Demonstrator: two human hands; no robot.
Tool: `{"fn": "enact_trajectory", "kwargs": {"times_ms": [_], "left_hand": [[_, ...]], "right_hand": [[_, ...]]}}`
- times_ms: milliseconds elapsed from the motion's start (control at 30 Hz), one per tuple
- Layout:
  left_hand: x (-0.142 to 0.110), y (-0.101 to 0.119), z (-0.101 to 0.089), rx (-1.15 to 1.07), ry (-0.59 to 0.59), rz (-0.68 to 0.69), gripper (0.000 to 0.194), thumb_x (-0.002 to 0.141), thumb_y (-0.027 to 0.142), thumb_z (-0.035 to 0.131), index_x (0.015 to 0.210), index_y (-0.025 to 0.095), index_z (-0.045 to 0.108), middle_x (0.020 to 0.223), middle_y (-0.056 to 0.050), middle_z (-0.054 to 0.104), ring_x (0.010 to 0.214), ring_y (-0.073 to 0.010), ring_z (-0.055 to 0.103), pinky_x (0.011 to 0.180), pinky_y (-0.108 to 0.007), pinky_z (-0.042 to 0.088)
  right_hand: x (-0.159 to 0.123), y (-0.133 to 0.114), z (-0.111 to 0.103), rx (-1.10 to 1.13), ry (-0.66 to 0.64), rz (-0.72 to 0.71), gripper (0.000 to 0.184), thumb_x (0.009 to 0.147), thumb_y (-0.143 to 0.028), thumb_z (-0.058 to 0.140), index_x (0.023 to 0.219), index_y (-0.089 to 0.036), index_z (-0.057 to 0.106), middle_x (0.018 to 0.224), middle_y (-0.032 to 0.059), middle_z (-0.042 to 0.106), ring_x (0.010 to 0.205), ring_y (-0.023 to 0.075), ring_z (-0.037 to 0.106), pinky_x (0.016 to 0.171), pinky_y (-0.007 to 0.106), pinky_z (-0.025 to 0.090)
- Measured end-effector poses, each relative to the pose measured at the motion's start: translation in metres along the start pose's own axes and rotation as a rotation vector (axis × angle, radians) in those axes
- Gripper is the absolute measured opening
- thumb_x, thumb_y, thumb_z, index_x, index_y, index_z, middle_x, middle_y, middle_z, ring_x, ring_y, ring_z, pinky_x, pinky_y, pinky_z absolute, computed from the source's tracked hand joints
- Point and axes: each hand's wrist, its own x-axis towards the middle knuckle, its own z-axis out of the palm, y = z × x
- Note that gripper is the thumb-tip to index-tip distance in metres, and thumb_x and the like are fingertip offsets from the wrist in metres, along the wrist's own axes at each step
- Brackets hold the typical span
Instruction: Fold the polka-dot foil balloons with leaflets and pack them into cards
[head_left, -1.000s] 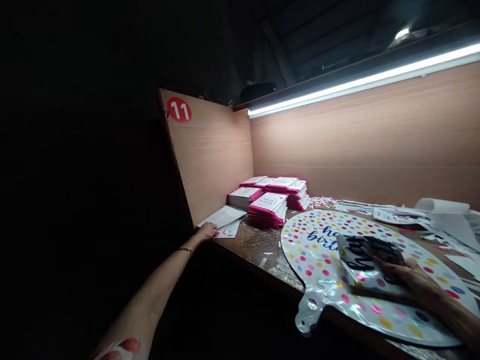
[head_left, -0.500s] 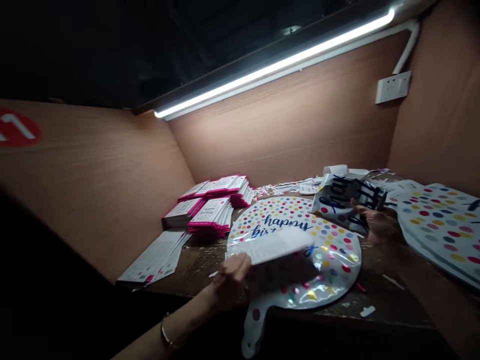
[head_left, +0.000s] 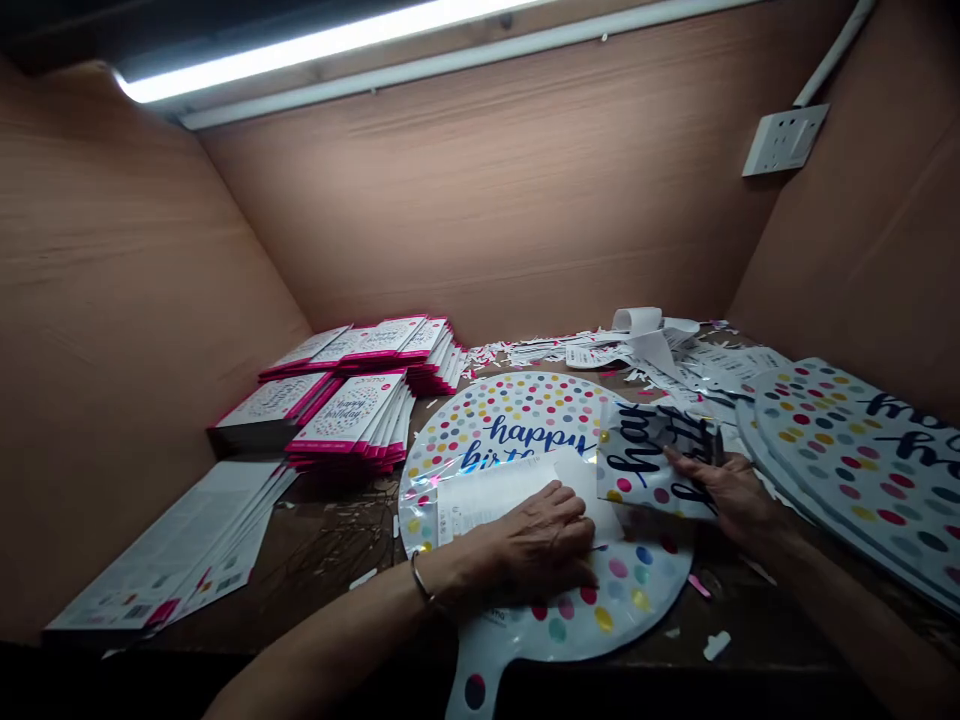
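Note:
My left hand [head_left: 544,540] lies over a white printed card [head_left: 480,500], its fingers loosely bent and resting on top. Beneath the card is a flat round foil balloon [head_left: 525,400] with coloured dots and dark blue "happy birthday" lettering; its tail [head_left: 475,690] hangs past the table's front edge. At the right, my right hand [head_left: 724,490] grips a folded dotted foil balloon [head_left: 637,455] between thumb and fingers. This folded piece touches the card's right end. A small dark object [head_left: 718,445] shows at the right fingers; its kind is unclear.
Stacks of pink-edged printed packets [head_left: 352,415] stand at the left, with loose flat cards [head_left: 172,550] before them. More flat balloons [head_left: 862,470] lie piled at the right. Paper strips and scraps [head_left: 652,345] cover the back. A socket [head_left: 784,140] is on the wall.
The card in my left hand has come down flat onto the balloon, and the hand has moved right onto it. My right hand has brought the folded balloon lower and nearer the card. The view has tilted down.

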Motion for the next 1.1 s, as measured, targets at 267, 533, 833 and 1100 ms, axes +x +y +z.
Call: {"fn": "enact_trajectory", "kwargs": {"times_ms": [267,533,833,1100], "left_hand": [[0.000,-0.001,0.003,-0.102,0.129,-0.011,0.035,0.084,0.052,0.049,0.087,0.017,0.051,0.082,-0.002,0.051,0.078,-0.0157,0.045,0.080,-0.030,0.032],[0.002,-0.003,0.022,-0.037,0.215,-0.043,0.045,0.082,0.059,0.046,0.071,0.016,0.056,0.079,-0.004,0.051,0.078,-0.0183,0.045,0.076,-0.035,0.030],[0.003,-0.002,0.028,0.019,0.355,0.004,0.050,0.084,0.062,0.037,0.070,0.016,0.052,0.065,-0.002,0.049,0.067,-0.0161,0.042,0.069,-0.032,0.032],[0.002,0.002,0.021,0.013,0.371,0.052,0.042,0.089,0.054,0.036,0.078,0.016,0.051,0.069,-0.002,0.050,0.068,-0.0151,0.041,0.068,-0.031,0.032]], "right_hand": [[-0.018,-0.002,0.005,-0.019,-0.011,0.143,0.028,0.052,-0.029,0.081,0.073,-0.019,0.067,0.070,0.0013,0.070,0.060,0.0216,0.064,0.050,0.027,0.054],[-0.019,-0.010,0.016,-0.070,-0.035,0.153,0.029,0.054,-0.034,0.081,0.074,-0.017,0.067,0.067,0.0016,0.068,0.056,0.0190,0.062,0.050,0.028,0.053],[-0.021,-0.012,0.026,-0.262,-0.287,0.178,0.031,0.057,-0.040,0.079,0.062,-0.015,0.061,0.057,-0.0014,0.061,0.046,0.0108,0.051,0.042,0.021,0.040],[-0.004,-0.010,0.031,-0.307,-0.469,0.310,0.034,0.053,-0.035,0.079,0.075,-0.014,0.062,0.065,0.0010,0.063,0.054,0.0124,0.054,0.051,0.024,0.042]]}}
